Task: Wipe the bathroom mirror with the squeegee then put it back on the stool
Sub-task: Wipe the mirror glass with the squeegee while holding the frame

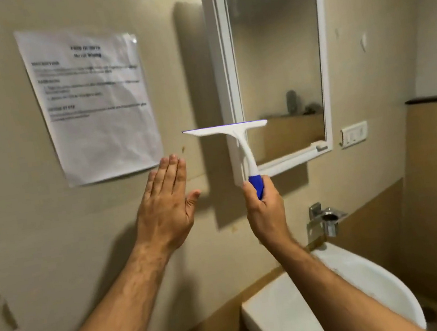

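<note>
right hand (266, 209) grips the squeegee (233, 146) by its blue handle, low by the mirror (275, 55), while left hand (166, 208), left of the mirror, is flat with straight fingers.

I am counting two hands: my left hand (166, 212) and my right hand (266, 210). I am seeing one squeegee (231, 135), one mirror (277, 60), one printed sheet (92, 104) taped to the wall, one white sink (337, 297), one metal holder (327, 219) and one switch plate (353, 133). In the mirror, one small shelf is showing.
</note>
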`<state>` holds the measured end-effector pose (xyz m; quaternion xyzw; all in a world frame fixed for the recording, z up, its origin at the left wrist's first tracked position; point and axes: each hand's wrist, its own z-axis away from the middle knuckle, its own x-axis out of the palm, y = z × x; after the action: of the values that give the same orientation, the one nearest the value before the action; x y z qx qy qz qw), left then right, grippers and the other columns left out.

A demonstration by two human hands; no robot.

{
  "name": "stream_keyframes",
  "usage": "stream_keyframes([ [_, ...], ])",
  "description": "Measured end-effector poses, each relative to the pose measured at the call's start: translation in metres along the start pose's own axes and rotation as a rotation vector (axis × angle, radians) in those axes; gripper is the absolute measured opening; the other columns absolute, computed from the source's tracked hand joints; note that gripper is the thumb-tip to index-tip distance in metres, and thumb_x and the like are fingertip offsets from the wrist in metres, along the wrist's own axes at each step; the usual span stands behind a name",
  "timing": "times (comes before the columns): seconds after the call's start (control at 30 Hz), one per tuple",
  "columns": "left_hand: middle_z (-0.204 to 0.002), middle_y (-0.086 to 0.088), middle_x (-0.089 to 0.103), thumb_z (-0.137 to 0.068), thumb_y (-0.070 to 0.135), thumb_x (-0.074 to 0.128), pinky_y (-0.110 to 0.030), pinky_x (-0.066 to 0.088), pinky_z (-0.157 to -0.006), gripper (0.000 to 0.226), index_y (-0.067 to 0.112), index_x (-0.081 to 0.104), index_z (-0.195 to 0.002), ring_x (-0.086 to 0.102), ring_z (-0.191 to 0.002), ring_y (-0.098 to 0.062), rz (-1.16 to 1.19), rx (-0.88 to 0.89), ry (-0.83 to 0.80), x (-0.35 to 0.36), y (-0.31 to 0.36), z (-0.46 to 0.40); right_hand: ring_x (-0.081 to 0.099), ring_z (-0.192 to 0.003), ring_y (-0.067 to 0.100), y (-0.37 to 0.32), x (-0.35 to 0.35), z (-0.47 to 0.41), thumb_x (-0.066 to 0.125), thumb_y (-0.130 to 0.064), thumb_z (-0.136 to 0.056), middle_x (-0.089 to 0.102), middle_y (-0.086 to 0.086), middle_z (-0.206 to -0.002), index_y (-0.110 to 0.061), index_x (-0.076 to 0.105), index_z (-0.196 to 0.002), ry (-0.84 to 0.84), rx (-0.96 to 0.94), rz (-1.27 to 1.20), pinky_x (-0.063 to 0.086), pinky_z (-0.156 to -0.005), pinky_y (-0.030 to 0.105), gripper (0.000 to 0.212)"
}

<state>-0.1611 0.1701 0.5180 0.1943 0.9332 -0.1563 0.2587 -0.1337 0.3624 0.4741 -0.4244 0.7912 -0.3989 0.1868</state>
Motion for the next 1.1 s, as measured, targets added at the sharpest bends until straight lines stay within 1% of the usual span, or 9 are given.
stream_keyframes([
  [0.1,-0.155,-0.008,0.016,-0.097,0.036,0.031,-0.042,0.012,-0.115,0.059,0.008,0.022,-0.148,0.007,-0.143,-0.021,-0.018,0.059,0.075,0.002,0.012,-0.046,0.045,-0.055,0.015,-0.012,-0.020,-0.048,0.046,-0.056,-0.086,0.049,-0.008,-0.057,-0.030,0.049,-0.074,0.049,0.010,-0.076,0.043,-0.056,0.040,0.029],
  [0.17,-0.157,-0.006,0.012,-0.097,0.034,0.031,-0.042,0.013,-0.115,0.059,0.010,0.018,-0.150,0.004,-0.143,-0.019,-0.016,0.072,0.114,0.002,0.021,-0.080,0.042,-0.061,0.022,-0.022,-0.033,-0.082,0.043,-0.057,-0.087,0.046,0.000,-0.064,-0.028,0.048,-0.077,0.037,0.025,-0.151,0.039,-0.060,0.042,0.031],
  [0.27,-0.157,-0.007,0.009,-0.098,0.034,0.031,-0.041,0.013,-0.115,0.059,0.009,0.016,-0.150,0.001,-0.143,-0.018,-0.034,0.114,0.178,0.001,0.036,-0.141,0.038,-0.051,0.019,-0.035,-0.051,-0.137,0.037,-0.047,-0.092,0.042,0.002,-0.061,-0.014,0.051,-0.087,0.016,0.025,-0.257,0.036,-0.048,0.033,0.036],
  [0.33,-0.157,-0.008,0.008,-0.098,0.034,0.031,-0.039,0.010,-0.116,0.060,0.008,0.015,-0.150,0.000,-0.143,-0.018,-0.067,0.130,0.227,-0.001,0.045,-0.183,0.036,-0.043,0.010,-0.045,-0.064,-0.170,0.035,-0.038,-0.097,0.043,0.003,-0.060,-0.008,0.054,-0.096,-0.005,0.022,-0.328,0.034,-0.039,0.025,0.036],
  [0.47,-0.157,-0.008,0.004,-0.099,0.032,0.032,-0.039,0.011,-0.116,0.060,0.010,0.010,-0.150,-0.003,-0.143,-0.017,-0.048,0.083,0.322,-0.009,0.059,-0.260,0.039,-0.047,0.010,-0.064,-0.080,-0.225,0.033,-0.034,-0.100,0.045,0.003,-0.062,-0.015,0.057,-0.094,-0.058,-0.027,-0.359,0.035,-0.044,0.024,0.031],
  [0.6,-0.157,-0.007,-0.002,-0.100,0.032,0.034,-0.034,0.005,-0.115,0.061,0.010,0.007,-0.151,-0.007,-0.143,-0.016,0.007,-0.021,0.363,-0.009,0.066,-0.312,0.041,-0.055,0.014,-0.079,-0.082,-0.269,0.034,-0.035,-0.100,0.046,0.006,-0.071,-0.008,0.055,-0.105,-0.083,-0.061,-0.312,0.038,-0.051,0.026,0.034],
  [0.77,-0.157,-0.006,-0.008,-0.100,0.040,0.029,-0.028,-0.002,-0.113,0.065,0.011,-0.002,-0.150,-0.010,-0.142,-0.015,0.119,-0.152,0.428,-0.005,0.070,-0.355,0.043,-0.064,0.021,-0.103,-0.080,-0.302,0.034,-0.036,-0.099,0.049,0.009,-0.077,-0.020,0.054,-0.090,-0.074,-0.124,-0.298,0.041,-0.064,0.037,0.028],
  [0.97,-0.156,-0.002,-0.014,-0.100,0.044,0.024,-0.034,0.006,-0.114,0.066,0.015,-0.008,-0.150,-0.010,-0.142,-0.012,0.222,-0.201,0.489,0.017,0.073,-0.370,0.048,-0.069,0.023,-0.115,-0.072,-0.326,0.033,-0.040,-0.097,0.054,0.006,-0.076,-0.027,0.052,-0.082,-0.060,-0.137,-0.262,0.045,-0.068,0.044,0.028],
  [1.1,-0.158,-0.001,-0.006,-0.100,0.046,0.024,-0.022,0.005,-0.108,0.065,0.020,-0.008,-0.150,-0.001,-0.141,-0.012,0.314,-0.257,0.600,0.033,0.070,-0.371,0.047,-0.071,0.023,-0.111,-0.066,-0.340,0.032,-0.041,-0.097,0.053,0.006,-0.079,-0.027,0.052,-0.085,-0.101,-0.150,-0.251,0.044,-0.070,0.043,0.028],
])
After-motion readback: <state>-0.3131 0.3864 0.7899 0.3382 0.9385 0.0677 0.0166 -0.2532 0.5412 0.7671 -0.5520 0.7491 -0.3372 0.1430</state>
